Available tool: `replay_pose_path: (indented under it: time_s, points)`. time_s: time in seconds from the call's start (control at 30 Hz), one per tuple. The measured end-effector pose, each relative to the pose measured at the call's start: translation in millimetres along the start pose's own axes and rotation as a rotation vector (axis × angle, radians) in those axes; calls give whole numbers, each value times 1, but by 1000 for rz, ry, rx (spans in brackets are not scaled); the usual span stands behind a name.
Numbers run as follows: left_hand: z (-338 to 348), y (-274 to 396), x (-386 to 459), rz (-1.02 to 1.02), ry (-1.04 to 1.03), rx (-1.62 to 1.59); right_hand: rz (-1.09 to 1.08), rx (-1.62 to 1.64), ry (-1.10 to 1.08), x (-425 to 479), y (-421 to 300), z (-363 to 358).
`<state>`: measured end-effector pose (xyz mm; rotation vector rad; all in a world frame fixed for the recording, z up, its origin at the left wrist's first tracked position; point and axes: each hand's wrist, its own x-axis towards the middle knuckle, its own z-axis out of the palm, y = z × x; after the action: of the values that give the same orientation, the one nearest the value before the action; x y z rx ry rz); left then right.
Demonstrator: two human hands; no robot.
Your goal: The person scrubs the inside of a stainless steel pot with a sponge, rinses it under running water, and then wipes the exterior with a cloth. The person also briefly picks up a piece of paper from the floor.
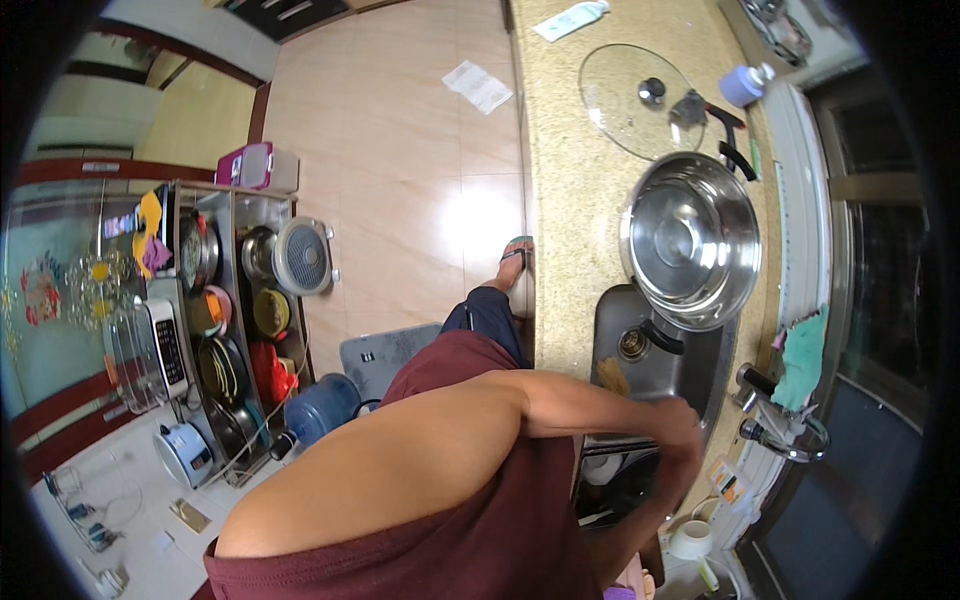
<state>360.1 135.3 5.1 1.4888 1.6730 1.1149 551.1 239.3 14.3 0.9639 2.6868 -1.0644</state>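
My left hand [673,421] is folded over the divider of the stainless steel sink [705,375], close against my right hand [686,454]. Both are blurred, and whether anything is between them is hidden. A wide stainless steel pot [679,240] with black handles rests partly on the stone countertop [562,225] and partly over the sink basin. Below its near handle shows the drain strainer [634,343]. A tan scrubbing pad [613,376] lies at the basin's edge. Under my forearms, the second basin holds a dark pan [619,487].
A glass lid [622,97] with a black knob lies beyond the pot. The faucet [787,442] stands behind the sink, near a green cloth [802,360]. A pump bottle [744,84] and a tube [571,20] are farther along. Shelving [240,315] with pans stands behind me.
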Motion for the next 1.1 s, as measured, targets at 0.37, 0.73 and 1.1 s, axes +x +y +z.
replay_pose_path:
  time_s: [0.37,0.73,1.1]
  points:
    - [-130,102,-41,108,-275,-1200,157,1594,-197,-12,-72,-9]
    - [-142,6,-200,-192,103,-63,385,601,-57,-5,-185,78]
    - [-174,-65,-415,-910,16,276,-505,-165,-541,53,-300,311]
